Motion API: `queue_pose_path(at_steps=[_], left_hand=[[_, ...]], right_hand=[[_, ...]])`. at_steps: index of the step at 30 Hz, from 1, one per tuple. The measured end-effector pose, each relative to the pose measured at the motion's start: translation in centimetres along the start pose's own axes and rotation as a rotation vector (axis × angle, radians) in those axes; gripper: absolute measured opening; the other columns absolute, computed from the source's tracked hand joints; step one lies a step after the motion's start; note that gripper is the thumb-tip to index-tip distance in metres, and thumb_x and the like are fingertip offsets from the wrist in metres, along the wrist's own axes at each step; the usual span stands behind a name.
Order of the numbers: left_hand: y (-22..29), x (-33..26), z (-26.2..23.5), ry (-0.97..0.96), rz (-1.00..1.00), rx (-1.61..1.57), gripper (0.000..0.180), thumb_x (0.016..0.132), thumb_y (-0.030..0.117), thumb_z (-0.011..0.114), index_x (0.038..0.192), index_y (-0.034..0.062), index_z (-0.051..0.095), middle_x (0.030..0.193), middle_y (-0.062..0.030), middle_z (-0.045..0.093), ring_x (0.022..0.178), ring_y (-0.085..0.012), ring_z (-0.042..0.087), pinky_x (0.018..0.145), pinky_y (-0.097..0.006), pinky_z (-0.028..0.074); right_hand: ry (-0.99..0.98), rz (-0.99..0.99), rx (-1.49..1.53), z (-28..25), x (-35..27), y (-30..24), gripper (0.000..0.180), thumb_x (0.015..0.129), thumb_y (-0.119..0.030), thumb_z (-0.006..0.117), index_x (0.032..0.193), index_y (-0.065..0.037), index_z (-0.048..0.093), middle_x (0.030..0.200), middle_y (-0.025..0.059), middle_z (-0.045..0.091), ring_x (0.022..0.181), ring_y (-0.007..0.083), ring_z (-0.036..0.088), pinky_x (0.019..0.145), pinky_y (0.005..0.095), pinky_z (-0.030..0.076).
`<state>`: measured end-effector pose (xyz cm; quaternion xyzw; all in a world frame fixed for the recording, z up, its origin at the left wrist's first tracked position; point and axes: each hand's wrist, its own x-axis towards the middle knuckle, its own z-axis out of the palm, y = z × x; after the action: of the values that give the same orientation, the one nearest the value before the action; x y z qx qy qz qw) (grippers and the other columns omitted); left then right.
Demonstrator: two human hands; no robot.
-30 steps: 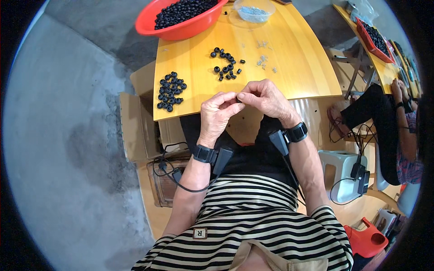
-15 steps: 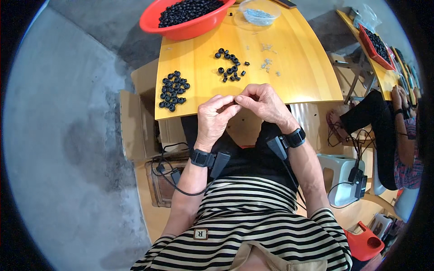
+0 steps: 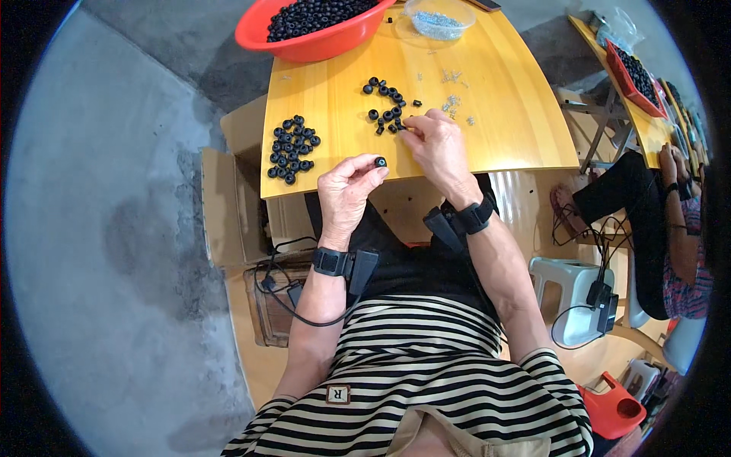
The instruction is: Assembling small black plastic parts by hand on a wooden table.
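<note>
A small round black plastic part [image 3: 381, 161], with a light spot at its centre, is pinched between the thumb and index finger of my left hand [image 3: 346, 194] at the table's near edge. My right hand [image 3: 438, 148] reaches over the table, fingers bent and closed at the near side of a loose black cluster [image 3: 388, 116]. Whatever its fingertips hold is hidden. A denser group of round black parts [image 3: 292, 148] lies to the left. Small clear or silvery pieces [image 3: 452, 103] are scattered right of the cluster.
At the back of the yellow table [image 3: 518, 129] stand a red basin [image 3: 320, 47] of black parts and a clear tub [image 3: 438, 27] of small pieces. An open cardboard box [image 3: 232, 202] sits at left. Another person [image 3: 678, 228] sits at right, beside a red tray [image 3: 632, 80].
My hands have moved apart. The left keeps the black part and now shows it at the near edge; the right has moved up to the loose cluster.
</note>
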<state>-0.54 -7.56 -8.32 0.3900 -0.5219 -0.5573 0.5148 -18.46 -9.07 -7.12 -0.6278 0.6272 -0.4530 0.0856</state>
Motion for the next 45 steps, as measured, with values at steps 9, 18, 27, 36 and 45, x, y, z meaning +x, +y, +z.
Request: queue_pose_path(at_steps=[9, 18, 27, 36, 45], left_hand=[[0.2, 0.0, 0.3, -0.002, 0.032, 0.062, 0.023, 0.080, -0.002, 0.074, 0.103, -0.0035, 0.070, 0.088, -0.0063, 0.069, 0.075, -0.0105, 0.064, 0.072, -0.022, 0.052], [3.9, -4.0, 0.0, -0.287, 0.081, 0.009, 0.028, 0.076, -0.006, 0.073, 0.104, -0.0023, 0.070, 0.105, -0.0129, 0.069, 0.096, -0.0177, 0.062, 0.088, -0.029, 0.048], [4.5, -7.3, 0.2, -0.382, 0.130, -0.072, 0.035, 0.072, -0.007, 0.074, 0.106, -0.0024, 0.070, 0.117, -0.0216, 0.065, 0.112, -0.0289, 0.062, 0.099, -0.039, 0.047], [3.8, -8.0, 0.3, -0.305, 0.130, -0.059, 0.037, 0.073, -0.008, 0.076, 0.109, -0.0019, 0.069, 0.120, -0.0199, 0.064, 0.113, -0.0243, 0.061, 0.096, -0.032, 0.048], [4.6, -8.3, 0.9, -0.292, 0.153, 0.011, 0.036, 0.074, -0.009, 0.075, 0.109, -0.0033, 0.068, 0.120, -0.0208, 0.064, 0.114, -0.0256, 0.061, 0.097, -0.034, 0.048]], right_hand=[[0.029, -0.020, 0.020, 0.4, 0.1, 0.4, 0.013, 0.078, -0.009, 0.072, 0.088, 0.000, 0.069, 0.080, 0.0134, 0.067, 0.069, 0.0237, 0.066, 0.063, 0.0338, 0.052], [-0.287, 0.549, 1.143, -6.3, -7.2, -1.8, 0.011, 0.088, -0.002, 0.066, 0.098, 0.001, 0.063, 0.085, 0.0109, 0.069, 0.068, 0.0137, 0.066, 0.061, 0.0266, 0.057], [-0.321, 0.526, 1.198, -6.8, -10.1, -3.4, 0.012, 0.091, -0.003, 0.064, 0.101, 0.002, 0.066, 0.086, 0.0113, 0.069, 0.070, 0.0143, 0.067, 0.061, 0.0275, 0.059], [-0.318, 0.467, 1.167, -6.3, -10.5, -3.2, 0.017, 0.089, -0.002, 0.067, 0.106, 0.001, 0.067, 0.088, 0.0078, 0.070, 0.074, 0.0121, 0.068, 0.066, 0.0260, 0.059], [-0.258, 0.435, 1.132, -6.1, -10.5, -4.5, 0.016, 0.090, -0.002, 0.066, 0.106, 0.001, 0.067, 0.088, 0.0057, 0.069, 0.077, 0.0104, 0.066, 0.069, 0.0231, 0.057]])
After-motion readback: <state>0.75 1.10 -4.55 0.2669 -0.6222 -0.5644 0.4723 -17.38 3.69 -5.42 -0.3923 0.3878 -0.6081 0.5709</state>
